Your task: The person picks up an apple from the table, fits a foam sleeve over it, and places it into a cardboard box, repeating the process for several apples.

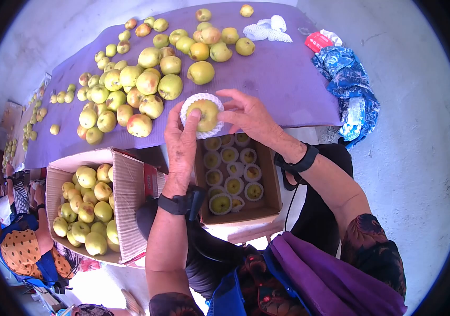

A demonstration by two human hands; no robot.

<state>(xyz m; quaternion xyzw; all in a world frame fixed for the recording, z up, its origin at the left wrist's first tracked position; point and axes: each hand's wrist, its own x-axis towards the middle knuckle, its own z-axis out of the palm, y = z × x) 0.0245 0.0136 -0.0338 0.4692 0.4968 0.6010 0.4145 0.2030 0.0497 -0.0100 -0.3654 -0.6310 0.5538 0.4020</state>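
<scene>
A yellow-green apple (207, 117) sits in a white foam net (202, 98) above the table's front edge. My left hand (181, 138) is closed around its left side, the thumb lying over the apple. On the other side, my right hand (248, 112) has its fingers apart and curved beside the net; whether the fingertips touch it is hard to tell. Below my hands stands a cardboard box (270, 181) with rows of apples in foam nets (234, 184). Many loose apples (130, 76) lie on the purple-covered table (283, 76), left of and beyond my hands.
An open carton (127, 205) full of bare apples stands at lower left. White foam nets (268, 29) lie at the table's back. A red packet (317, 41) and blue patterned cloth (343, 73) are at its right end. Another person (27, 242) sits at far left.
</scene>
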